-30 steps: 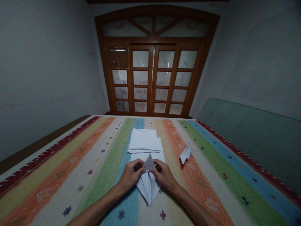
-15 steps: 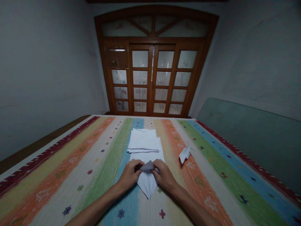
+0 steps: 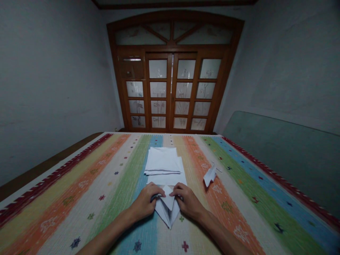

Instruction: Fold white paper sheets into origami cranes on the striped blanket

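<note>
A piece of folded white paper lies on the striped tablecloth in front of me, its pointed end toward me and its lower layers spread apart. My left hand grips its left upper edge between thumb and fingers. On the opposite edge, my right hand pinches the paper the same way. The top flap between my thumbs stands partly raised. Just beyond my hands rests a stack of white paper sheets. To the right sits a folded paper crane.
A tablecloth with coloured stripes covers the table. A green padded-looking panel stands along the right side. Past the far table edge are wooden doors with glass panes, between pale walls.
The grey-shaded flap that was folded up between my hands now shows a white, flatter face, and the layers beneath gape wider. Both hands remain on the paper. The view has tilted slightly.
</note>
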Action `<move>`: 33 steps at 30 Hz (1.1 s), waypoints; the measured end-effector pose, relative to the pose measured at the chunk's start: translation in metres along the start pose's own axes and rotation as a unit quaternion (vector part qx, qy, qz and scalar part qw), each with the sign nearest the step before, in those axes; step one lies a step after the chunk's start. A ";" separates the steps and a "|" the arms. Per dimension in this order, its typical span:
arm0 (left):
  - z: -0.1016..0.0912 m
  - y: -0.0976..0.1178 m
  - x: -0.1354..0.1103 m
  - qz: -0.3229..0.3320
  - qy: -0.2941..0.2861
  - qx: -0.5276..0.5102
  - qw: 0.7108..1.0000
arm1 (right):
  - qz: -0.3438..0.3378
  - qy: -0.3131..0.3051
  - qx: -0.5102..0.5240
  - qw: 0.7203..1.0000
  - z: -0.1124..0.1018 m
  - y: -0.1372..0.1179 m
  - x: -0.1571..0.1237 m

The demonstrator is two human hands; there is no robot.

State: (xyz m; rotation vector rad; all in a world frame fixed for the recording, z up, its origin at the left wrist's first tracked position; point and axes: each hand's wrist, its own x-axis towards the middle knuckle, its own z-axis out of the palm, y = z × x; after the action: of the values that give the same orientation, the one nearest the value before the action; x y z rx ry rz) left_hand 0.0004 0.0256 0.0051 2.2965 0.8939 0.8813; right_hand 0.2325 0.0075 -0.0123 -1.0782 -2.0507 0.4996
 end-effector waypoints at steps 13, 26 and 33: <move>-0.006 0.010 -0.005 0.028 -0.045 0.049 0.997 | -0.023 -0.063 -0.047 0.997 -0.008 -0.009 -0.004; -0.006 0.012 -0.007 0.017 -0.029 0.076 0.997 | -0.029 -0.015 -0.033 0.999 -0.005 0.006 -0.003; -0.007 0.008 -0.004 0.001 -0.014 0.062 0.998 | -0.046 -0.032 -0.047 0.997 -0.012 -0.002 -0.003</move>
State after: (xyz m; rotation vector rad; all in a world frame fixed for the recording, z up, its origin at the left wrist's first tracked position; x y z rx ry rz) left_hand -0.0041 0.0188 0.0137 2.4097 0.9581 0.8144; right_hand 0.2424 0.0038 -0.0050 -1.0298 -2.1882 0.3994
